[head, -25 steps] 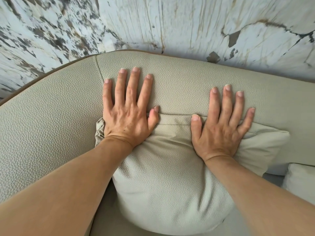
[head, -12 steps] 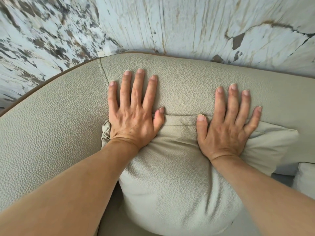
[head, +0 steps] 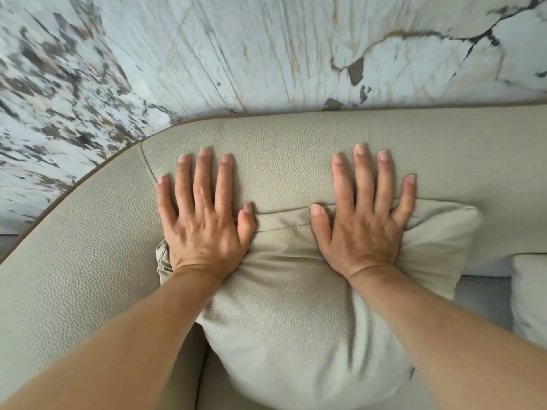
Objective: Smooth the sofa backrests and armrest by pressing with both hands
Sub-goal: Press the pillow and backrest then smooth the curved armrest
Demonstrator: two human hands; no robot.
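A beige pebbled-leather sofa backrest curves across the view, and its left part bends round as the armrest. A matching back cushion leans against it. My left hand lies flat with fingers spread, palm on the cushion's top left corner and fingertips on the backrest. My right hand lies flat the same way on the cushion's top right part, fingers reaching over its top seam onto the backrest. Neither hand grips anything.
A marble-patterned white wall stands right behind the sofa. A second pale cushion shows at the right edge. A brown piping trim runs along the sofa's top edge.
Both hands stay flat on the cushion and backrest. The view has shifted, so the sofa top sits lower in frame and the hands appear a little closer together.
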